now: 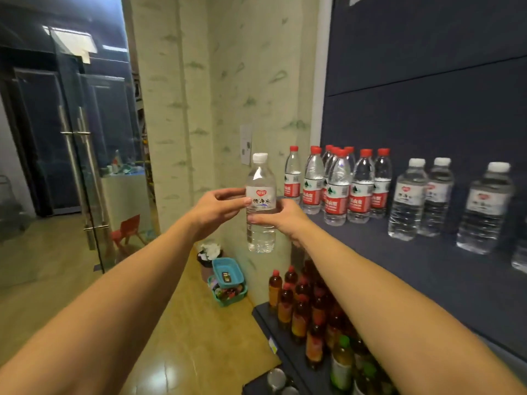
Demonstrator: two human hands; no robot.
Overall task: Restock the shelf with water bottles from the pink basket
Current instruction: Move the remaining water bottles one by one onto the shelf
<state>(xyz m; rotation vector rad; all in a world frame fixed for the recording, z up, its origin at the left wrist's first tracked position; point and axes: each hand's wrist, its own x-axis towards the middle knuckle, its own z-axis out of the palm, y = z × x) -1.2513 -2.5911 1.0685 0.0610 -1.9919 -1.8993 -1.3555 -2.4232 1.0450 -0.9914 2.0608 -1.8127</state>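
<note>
A clear water bottle (261,178) with a white cap and a white label is held upright in the air, just left of the dark blue shelf (399,269). My right hand (281,219) grips its middle from the right. My left hand (218,209) touches its label from the left with the fingertips. On the shelf stand several red-capped water bottles (339,186) at the left end and three white-capped ones (445,201) further right. The pink basket is out of view.
A lower shelf (265,317) carries dark tea bottles with red caps (302,306) and green-capped bottles (342,363). Teal baskets (228,280) sit on the wooden floor by the wall. A glass door (82,155) and a small red chair (128,229) are at the left.
</note>
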